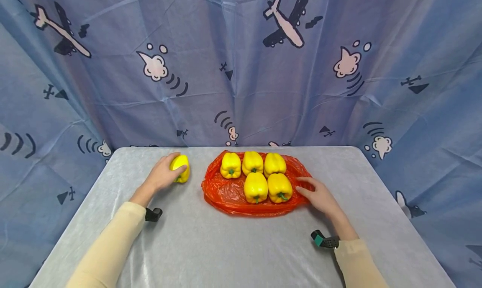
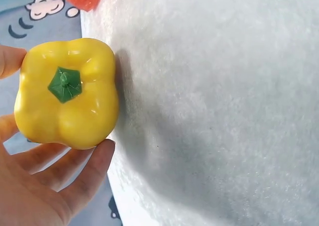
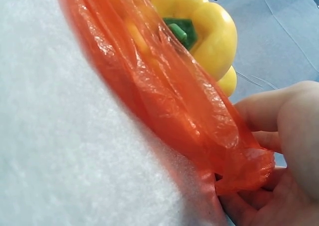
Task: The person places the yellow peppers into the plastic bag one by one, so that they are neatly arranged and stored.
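Observation:
In the head view my left hand [image 1: 162,171] grips a yellow bell pepper [image 1: 183,169] at the table's far left. Seen from the left wrist, the pepper [image 2: 89,118] shows its green stem, with thumb and fingers around its sides. A red plastic bag [image 1: 229,191] lies spread and open at the middle, several yellow bell peppers resting on it in two rows. At the bag's right edge, my right hand [image 1: 320,196] holds the plastic. The right wrist view has the bag's edge [image 3: 199,121] between thumb and fingers, with a pepper [image 3: 219,34] behind it; some fingertips are hidden.
A pale grey cloth covers the table [image 1: 226,250], whose far edge meets a blue curtain [image 1: 203,91] printed with aeroplanes. Black straps [image 1: 327,241] sit on the wrists. Bare table lies between the left hand's pepper and the bag.

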`<action>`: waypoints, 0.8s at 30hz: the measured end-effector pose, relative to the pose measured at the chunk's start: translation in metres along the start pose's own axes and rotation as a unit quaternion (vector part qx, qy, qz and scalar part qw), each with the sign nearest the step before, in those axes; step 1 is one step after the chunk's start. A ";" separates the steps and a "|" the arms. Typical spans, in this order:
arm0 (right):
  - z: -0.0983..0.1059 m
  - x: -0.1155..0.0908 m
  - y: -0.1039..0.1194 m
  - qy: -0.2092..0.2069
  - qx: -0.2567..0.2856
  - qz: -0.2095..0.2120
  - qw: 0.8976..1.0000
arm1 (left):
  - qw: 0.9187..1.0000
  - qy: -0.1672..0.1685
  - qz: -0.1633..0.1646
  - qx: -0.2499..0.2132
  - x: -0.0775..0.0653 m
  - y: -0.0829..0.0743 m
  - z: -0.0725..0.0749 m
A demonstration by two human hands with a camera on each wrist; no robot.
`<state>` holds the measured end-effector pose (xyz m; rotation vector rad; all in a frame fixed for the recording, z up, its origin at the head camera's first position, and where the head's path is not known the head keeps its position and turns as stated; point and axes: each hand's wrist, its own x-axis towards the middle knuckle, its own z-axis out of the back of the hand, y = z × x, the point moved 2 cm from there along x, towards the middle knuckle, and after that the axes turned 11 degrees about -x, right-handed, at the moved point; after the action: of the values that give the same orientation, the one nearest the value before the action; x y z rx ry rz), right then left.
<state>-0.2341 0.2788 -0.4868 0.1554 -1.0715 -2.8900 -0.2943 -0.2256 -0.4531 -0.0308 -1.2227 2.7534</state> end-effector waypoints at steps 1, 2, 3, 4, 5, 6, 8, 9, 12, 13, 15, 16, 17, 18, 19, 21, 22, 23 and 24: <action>0.000 0.000 0.000 0.001 0.000 -0.001 1.000 | 1.000 0.000 -0.002 0.000 0.000 -0.001 0.000; 0.000 0.000 0.000 0.001 0.000 -0.001 1.000 | 1.000 0.000 -0.005 0.001 0.000 -0.002 -0.001; 0.000 0.000 0.000 0.000 -0.001 -0.001 1.000 | 1.000 -0.001 -0.007 0.001 0.000 -0.004 -0.002; 0.000 0.000 0.000 0.000 -0.002 -0.001 1.000 | 1.000 -0.001 -0.008 0.001 0.000 -0.005 -0.003; 0.000 0.000 0.001 0.001 -0.002 -0.002 1.000 | 1.000 -0.002 -0.010 0.000 0.000 -0.007 -0.003; 0.000 0.000 0.001 0.000 -0.003 -0.001 1.000 | 1.000 -0.003 -0.012 0.000 -0.001 -0.009 -0.004; 0.001 0.000 0.001 -0.002 -0.004 0.000 1.000 | 1.000 -0.003 -0.017 0.000 -0.002 -0.013 -0.006; 0.001 0.000 0.001 -0.001 -0.004 0.000 1.000 | 1.000 -0.002 -0.019 0.000 -0.003 -0.016 -0.007; 0.001 -0.001 0.001 -0.002 -0.001 0.002 1.000 | 1.000 0.000 -0.027 0.000 -0.004 -0.024 -0.010; 0.001 -0.001 0.001 -0.001 0.000 0.001 1.000 | 1.000 0.000 -0.030 -0.001 -0.004 -0.026 -0.011; 0.001 -0.001 0.002 -0.001 0.002 0.001 1.000 | 0.999 -0.002 -0.034 -0.006 -0.005 -0.031 -0.012; 0.002 -0.001 0.001 -0.001 0.002 0.000 1.000 | 0.999 -0.003 -0.036 -0.009 -0.005 -0.033 -0.013; 0.002 -0.001 0.001 -0.001 0.003 0.001 1.000 | 0.999 -0.003 -0.038 -0.012 -0.006 -0.035 -0.014; 0.002 -0.001 0.001 -0.002 0.003 0.001 1.000 | 0.999 -0.004 -0.041 -0.014 -0.007 -0.038 -0.014; 0.002 -0.001 0.001 -0.002 0.004 0.002 1.000 | 0.999 -0.005 -0.042 -0.017 -0.007 -0.040 -0.015; 0.002 -0.001 0.000 -0.004 0.007 0.005 1.000 | 0.999 -0.006 -0.046 -0.021 -0.009 -0.044 -0.016; 0.002 -0.001 -0.001 -0.005 0.008 0.007 1.000 | 0.999 -0.007 -0.049 -0.022 -0.009 -0.046 -0.016; 0.002 -0.001 -0.001 -0.005 0.009 0.009 1.000 | 0.998 -0.008 -0.053 -0.022 -0.010 -0.048 -0.017; 0.002 -0.001 -0.001 -0.005 0.010 0.010 1.000 | 0.998 -0.009 -0.056 -0.023 -0.011 -0.050 -0.017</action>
<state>-0.2338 0.2812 -0.4858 0.1319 -1.0973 -2.8668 -0.2771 -0.1811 -0.4278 0.0577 -1.2513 2.6363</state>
